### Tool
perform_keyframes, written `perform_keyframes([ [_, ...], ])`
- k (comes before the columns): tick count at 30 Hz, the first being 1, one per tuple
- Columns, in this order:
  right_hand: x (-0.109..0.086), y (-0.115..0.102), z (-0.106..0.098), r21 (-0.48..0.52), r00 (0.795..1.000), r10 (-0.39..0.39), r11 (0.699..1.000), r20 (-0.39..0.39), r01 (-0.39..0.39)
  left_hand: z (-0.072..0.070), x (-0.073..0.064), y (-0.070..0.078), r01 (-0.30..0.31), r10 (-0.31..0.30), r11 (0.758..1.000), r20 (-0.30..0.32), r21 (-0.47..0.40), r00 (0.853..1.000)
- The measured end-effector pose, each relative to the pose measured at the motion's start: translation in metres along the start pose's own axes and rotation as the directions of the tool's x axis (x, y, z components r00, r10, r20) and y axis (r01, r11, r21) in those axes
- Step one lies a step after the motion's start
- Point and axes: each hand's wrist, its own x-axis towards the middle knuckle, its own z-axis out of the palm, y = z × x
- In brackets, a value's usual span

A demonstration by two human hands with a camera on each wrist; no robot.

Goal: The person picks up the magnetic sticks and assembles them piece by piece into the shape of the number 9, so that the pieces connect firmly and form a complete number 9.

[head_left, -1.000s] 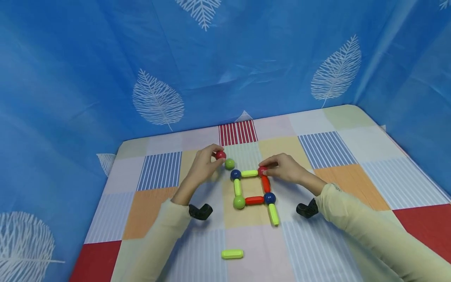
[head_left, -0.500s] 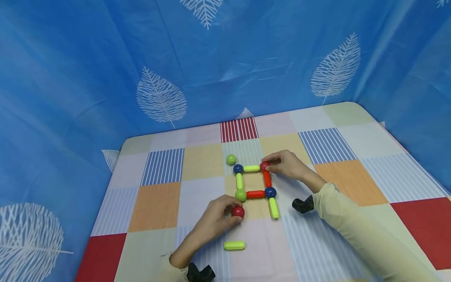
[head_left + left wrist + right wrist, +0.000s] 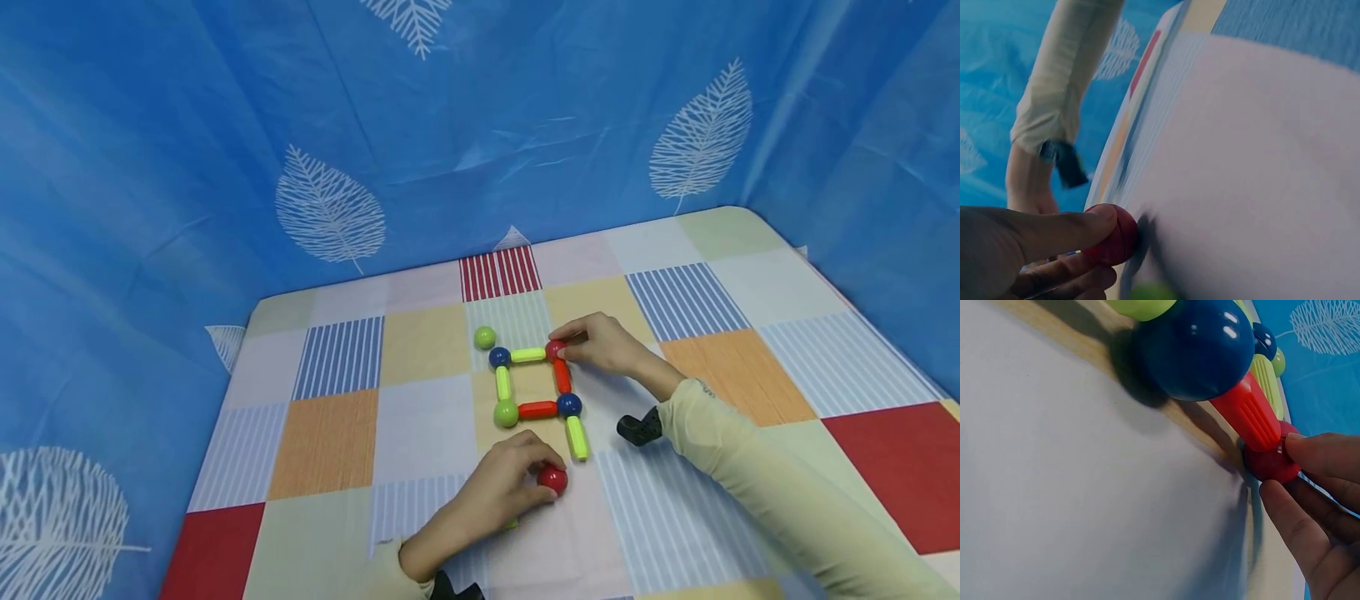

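My left hand (image 3: pixel 498 492) pinches a loose red ball (image 3: pixel 552 479) between thumb and fingers, close over the cloth in front of a square of balls and rods. At the square's far right corner, my right hand (image 3: pixel 603 343) holds another red ball (image 3: pixel 555 350) by thumb and fingertips. A red rod (image 3: pixel 1249 415) joins that ball to a blue ball (image 3: pixel 569 405), from which a yellow-green rod (image 3: pixel 577 438) sticks out towards me. The square's left side runs from a second blue ball (image 3: pixel 499 358) to a green ball (image 3: pixel 506 413).
A loose green ball (image 3: pixel 485 337) lies just beyond the square's far left corner. Under my left hand, a loose yellow-green rod (image 3: pixel 512 524) is mostly hidden. The patchwork cloth (image 3: pixel 427 425) covers the table, and a blue leaf-print curtain (image 3: pixel 480 125) hangs behind.
My left hand has carried its red ball from beside the loose green ball towards me, then rightward past the square's near side. My right hand keeps holding the corner ball.
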Motion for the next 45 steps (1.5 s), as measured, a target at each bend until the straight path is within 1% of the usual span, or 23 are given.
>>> perform_keyframes([
  [2, 0.0, 0.0, 0.001, 0.003, 1.0, 0.002, 1.0, 0.0, -0.002, 0.005, 0.003, 0.005, -0.026, 0.026, 1.0, 0.022, 0.002, 0.999],
  [5, 0.001, -0.001, 0.002, 0.007, 1.0, 0.003, 1.0, -0.002, -0.003, 0.011, 0.007, 0.011, -0.037, 0.037, 0.999, 0.048, -0.008, 0.998],
  [8, 0.001, -0.001, 0.003, 0.011, 1.0, 0.0, 1.0, -0.002, 0.0, 0.016, 0.011, 0.015, -0.047, 0.047, 0.999, 0.048, 0.001, 0.998],
  [11, 0.001, -0.001, 0.003, 0.009, 1.0, -0.007, 1.0, 0.001, 0.007, 0.018, 0.014, 0.016, -0.055, 0.054, 0.998, 0.032, 0.014, 0.998],
  [18, 0.002, -0.002, 0.003, 0.019, 1.0, -0.005, 1.0, 0.002, 0.004, 0.02, 0.018, 0.016, -0.029, 0.029, 1.0, 0.026, 0.0, 0.999],
  [21, 0.002, -0.002, 0.003, 0.019, 1.0, 0.0, 1.0, 0.001, 0.0, 0.02, 0.02, 0.015, -0.021, 0.021, 1.0, 0.011, 0.008, 1.0],
  [25, 0.003, -0.001, 0.003, 0.013, 1.0, -0.004, 1.0, -0.002, 0.004, 0.019, 0.023, 0.013, -0.017, 0.017, 1.0, 0.001, -0.003, 1.0],
  [32, 0.003, 0.001, 0.002, 0.008, 1.0, -0.014, 1.0, -0.01, 0.014, 0.019, 0.022, 0.012, -0.015, 0.015, 0.999, 0.017, -0.033, 1.0],
  [36, 0.002, 0.002, 0.002, 0.024, 1.0, -0.005, 1.0, 0.004, 0.005, 0.012, 0.015, 0.011, -0.004, 0.004, 0.998, 0.004, -0.065, 1.0],
  [41, 0.001, 0.0, 0.002, 0.031, 1.0, 0.003, 1.0, 0.007, -0.003, -0.007, -0.001, 0.003, -0.003, -0.003, 0.996, -0.065, -0.088, 0.998],
  [44, 0.001, 0.001, 0.001, 0.027, 1.0, 0.005, 1.0, 0.006, -0.005, -0.02, -0.012, -0.003, 0.029, -0.036, 0.996, -0.08, -0.088, 0.996],
  [45, 0.001, 0.0, 0.0, 0.025, 1.0, 0.005, 1.0, 0.006, -0.005, -0.023, -0.016, -0.004, 0.062, -0.067, 0.995, -0.069, -0.083, 0.995],
])
